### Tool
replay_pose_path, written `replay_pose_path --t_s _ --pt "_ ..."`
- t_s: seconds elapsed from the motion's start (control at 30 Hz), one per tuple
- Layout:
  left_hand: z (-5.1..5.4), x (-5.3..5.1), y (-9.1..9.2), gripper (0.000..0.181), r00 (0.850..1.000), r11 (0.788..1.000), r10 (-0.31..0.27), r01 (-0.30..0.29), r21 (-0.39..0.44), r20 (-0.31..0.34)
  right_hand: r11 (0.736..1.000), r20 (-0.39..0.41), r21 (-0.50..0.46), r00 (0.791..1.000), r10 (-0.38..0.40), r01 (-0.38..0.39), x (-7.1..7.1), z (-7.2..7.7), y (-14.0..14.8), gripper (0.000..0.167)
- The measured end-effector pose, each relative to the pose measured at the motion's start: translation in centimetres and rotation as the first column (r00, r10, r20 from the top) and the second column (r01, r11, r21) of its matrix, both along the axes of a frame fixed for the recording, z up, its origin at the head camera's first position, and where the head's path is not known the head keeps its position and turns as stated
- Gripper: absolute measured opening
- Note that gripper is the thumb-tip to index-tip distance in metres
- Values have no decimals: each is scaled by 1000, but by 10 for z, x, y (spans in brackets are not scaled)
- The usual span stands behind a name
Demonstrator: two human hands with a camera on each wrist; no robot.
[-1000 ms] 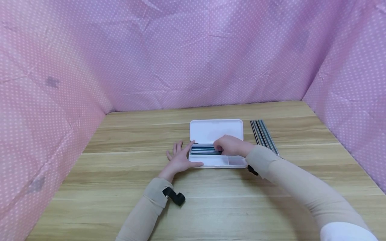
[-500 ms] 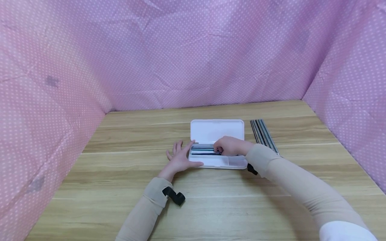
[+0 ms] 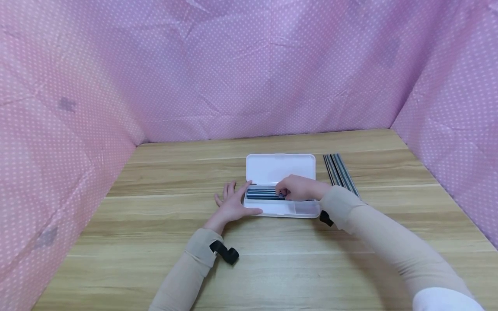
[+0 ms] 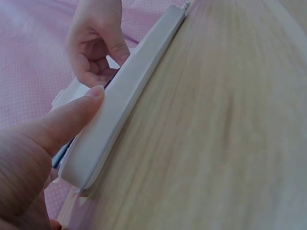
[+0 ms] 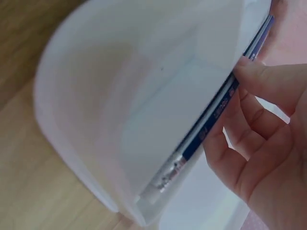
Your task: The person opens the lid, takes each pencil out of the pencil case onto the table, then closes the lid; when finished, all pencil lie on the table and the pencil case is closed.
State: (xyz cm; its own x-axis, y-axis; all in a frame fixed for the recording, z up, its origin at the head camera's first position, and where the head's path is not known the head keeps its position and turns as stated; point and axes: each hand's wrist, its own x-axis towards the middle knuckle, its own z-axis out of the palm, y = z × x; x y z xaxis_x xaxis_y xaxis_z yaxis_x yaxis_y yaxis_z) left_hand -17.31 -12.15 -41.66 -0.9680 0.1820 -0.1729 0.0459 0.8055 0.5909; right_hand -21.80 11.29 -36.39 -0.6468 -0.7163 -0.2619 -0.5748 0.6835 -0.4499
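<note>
A white pencil case (image 3: 281, 166) lies on the table with its lid folded back. Several dark pencils (image 3: 261, 193) lie lengthwise in its long compartment. My left hand (image 3: 232, 208) holds the case's left end, thumb (image 4: 79, 115) on the front rim and index finger at the back. Over the right part of the compartment, my right hand (image 3: 301, 188) has its fingers bent down among the pencils. In the right wrist view it pinches a blue pencil (image 5: 216, 112) with a silvery eraser end, lying along the case's inner wall. Fingertips are partly hidden.
More dark pencils (image 3: 340, 175) lie side by side right of the case, partly behind my right wrist. A smaller compartment (image 3: 306, 207) takes up the case's front right corner. Pink dotted cloth (image 3: 249, 86) hangs around the wooden table (image 3: 186, 172).
The case's lid has shifted very slightly to the right. The front pencil under my right fingers has moved a little within the compartment. My left hand has stayed in place.
</note>
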Motion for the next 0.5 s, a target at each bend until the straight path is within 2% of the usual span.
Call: replay_pose_path --t_s 0.1,0.27,0.5 --pt "0 0 0 95 1000 1000 0 0 -2 -2 999 -18 -48 1000 3 -4 -2 0 2 19" --pt "-1 0 0 94 1000 1000 4 -4 -10 -2 987 -39 -160 999 -37 31 -4 1 9 20" --pt "-1 0 0 96 1000 1000 7 -7 -12 2 939 17 -327 995 -101 101 -7 1 19 23"
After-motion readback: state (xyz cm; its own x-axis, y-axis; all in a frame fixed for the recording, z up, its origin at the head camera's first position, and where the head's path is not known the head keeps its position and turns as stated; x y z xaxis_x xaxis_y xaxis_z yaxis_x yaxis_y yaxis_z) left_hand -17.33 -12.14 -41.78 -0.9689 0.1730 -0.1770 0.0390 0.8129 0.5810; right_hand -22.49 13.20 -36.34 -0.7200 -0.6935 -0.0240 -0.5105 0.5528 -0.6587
